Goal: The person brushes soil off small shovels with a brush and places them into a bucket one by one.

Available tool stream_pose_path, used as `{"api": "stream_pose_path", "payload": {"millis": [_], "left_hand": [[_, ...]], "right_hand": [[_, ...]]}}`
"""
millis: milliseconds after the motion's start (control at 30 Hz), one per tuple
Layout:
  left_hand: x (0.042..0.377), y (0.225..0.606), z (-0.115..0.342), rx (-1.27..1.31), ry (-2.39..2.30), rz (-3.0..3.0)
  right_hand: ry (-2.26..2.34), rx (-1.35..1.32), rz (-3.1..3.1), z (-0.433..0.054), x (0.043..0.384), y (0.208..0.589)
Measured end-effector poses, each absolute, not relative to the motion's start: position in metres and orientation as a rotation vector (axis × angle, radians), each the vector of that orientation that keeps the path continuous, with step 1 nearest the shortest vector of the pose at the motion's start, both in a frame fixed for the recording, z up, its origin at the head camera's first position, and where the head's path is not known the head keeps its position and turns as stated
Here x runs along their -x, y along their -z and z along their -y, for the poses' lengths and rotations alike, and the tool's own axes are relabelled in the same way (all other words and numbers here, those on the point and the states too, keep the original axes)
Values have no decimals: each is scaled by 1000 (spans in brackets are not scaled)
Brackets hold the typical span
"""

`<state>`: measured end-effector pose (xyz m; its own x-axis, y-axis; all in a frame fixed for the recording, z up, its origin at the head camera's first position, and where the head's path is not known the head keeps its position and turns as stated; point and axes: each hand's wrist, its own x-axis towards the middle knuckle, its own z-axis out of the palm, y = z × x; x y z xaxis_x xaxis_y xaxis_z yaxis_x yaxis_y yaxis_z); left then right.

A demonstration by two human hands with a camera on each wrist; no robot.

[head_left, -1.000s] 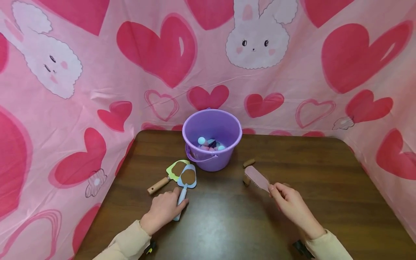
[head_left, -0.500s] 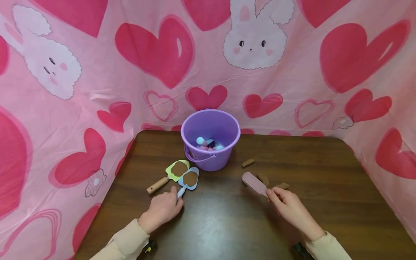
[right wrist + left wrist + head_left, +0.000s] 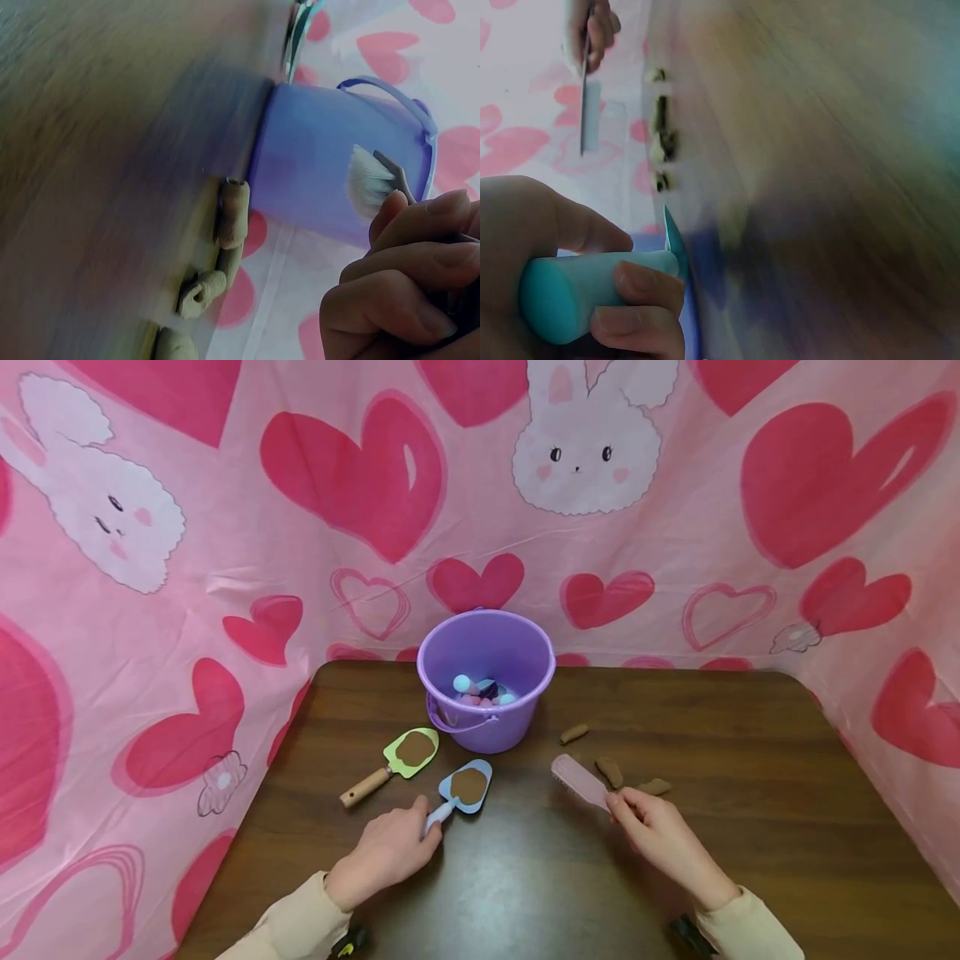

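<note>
My left hand (image 3: 390,847) grips the pale handle of a small blue hand shovel (image 3: 481,769), low over the table's middle. Its blade carries a brown patch in the centre. In the left wrist view the fingers wrap round the thick handle (image 3: 592,289), and the blade stands edge-on. My right hand (image 3: 663,835) pinches the handle end of a pink brush (image 3: 579,777), held over the table. White bristles (image 3: 367,184) show in the right wrist view. Several curled brown pieces lie near the brush, among them one behind it (image 3: 574,733) and one beside it (image 3: 608,772).
A purple bucket (image 3: 491,731) stands at the back middle, with small blue, pink and dark items inside. Left of the blue shovel lies a green hand shovel (image 3: 390,755) with a wooden handle. Pink heart-patterned cloth (image 3: 360,510) hangs round the dark wooden table (image 3: 510,877).
My left hand has swung the blue shovel rightward, off the green one it overlapped. The brush has shifted slightly left and toward me, and brown pieces now show to its right.
</note>
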<state>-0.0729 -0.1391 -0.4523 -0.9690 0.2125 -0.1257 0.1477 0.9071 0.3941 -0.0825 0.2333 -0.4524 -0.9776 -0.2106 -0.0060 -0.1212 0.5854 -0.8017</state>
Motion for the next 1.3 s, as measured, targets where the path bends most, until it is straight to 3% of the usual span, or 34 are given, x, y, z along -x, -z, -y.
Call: {"api": "stream_pose_path", "payload": {"millis": [667,1300], "left_hand": [[91,439,85,-617,-570,-2919],[118,437,56,-686,-567,-2894]], "right_hand": [[1333,413,-2731,-211,84,454],[1285,448,-2732,-198,90,454]]}}
